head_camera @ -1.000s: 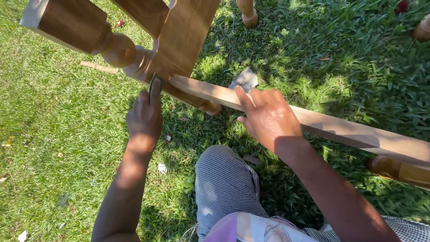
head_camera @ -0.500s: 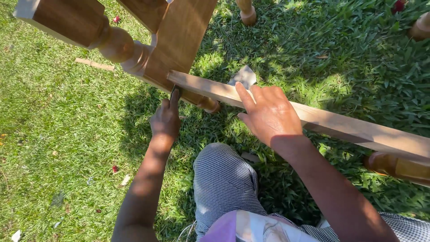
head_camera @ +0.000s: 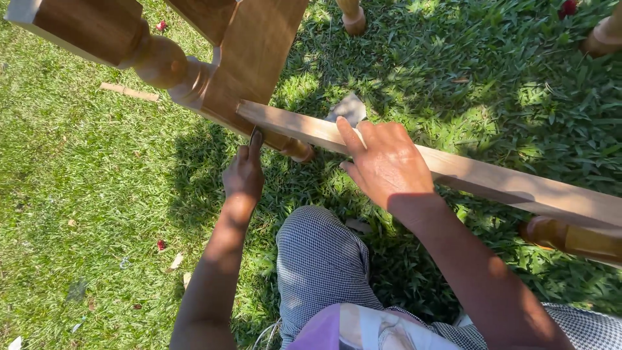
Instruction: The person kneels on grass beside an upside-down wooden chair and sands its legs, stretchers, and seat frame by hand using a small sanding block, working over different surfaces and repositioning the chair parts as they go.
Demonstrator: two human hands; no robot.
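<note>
View: you are looking down past your own arms at sunlit grass (head_camera: 84,214), with pieces of wooden furniture held above it.

Wooden rail: a long, pale, flat rail (head_camera: 492,178) runs from the upper middle down to the right edge, tilted slightly downward to the right.

Right hand: your right hand (head_camera: 387,162) lies palm down on top of the rail, fingers spread narrowly and pressed flat on the wood, fingertips reaching over its far edge.

Sandpaper: a small grey sheet (head_camera: 348,107) shows just beyond your right fingertips, on the far side of the rail; whether the fingers grip it cannot be told.

Left hand: your left hand (head_camera: 243,174) is below the rail's left end, fingers curled in, with one finger pointing up and touching the underside of the wood where the rail meets the darker panel.

Wooden panel: a broad brown board (head_camera: 254,55) rises from the rail's left end to the top edge.

Turned leg: a square-topped leg with rounded turnings (head_camera: 123,45) crosses the upper left, joining the panel.

Lap: your knee in checked fabric (head_camera: 321,259) sits between your arms.
</note>
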